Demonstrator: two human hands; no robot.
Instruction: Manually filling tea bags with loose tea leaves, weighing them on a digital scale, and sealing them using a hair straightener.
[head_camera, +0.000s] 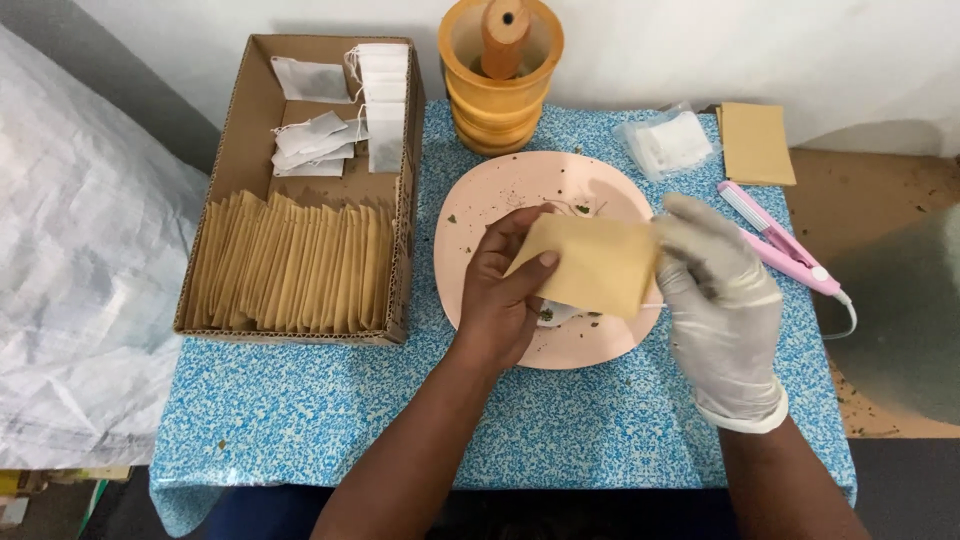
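Nearest the camera, two forearms rise from the lower edge toward a shared grip. The bare left hand (505, 290) pinches the near-left part of a tan paper envelope (590, 262), thumb pressed on its upper face and fingers curled beneath. The gloved right hand (720, 305) closes on the envelope's right edge, fingertips hidden behind the paper. The envelope is held just above a pink plate (500, 185) flecked with green leaf crumbs. Its long axis runs left to right, tilted slightly down toward the right, broad face to the camera. Something white shows just beneath it; what it is cannot be told. Handling judgement: light pinches at opposite edges, held level over the plate, keep the paper flat and let any crumbs fall onto the plate. Left of the grip stands a cardboard box (245, 150) of upright tan envelopes and white filter bags. Beyond the grip is a wooden mortar (500, 90). Right of it lies a pink sealing tool (780, 240).
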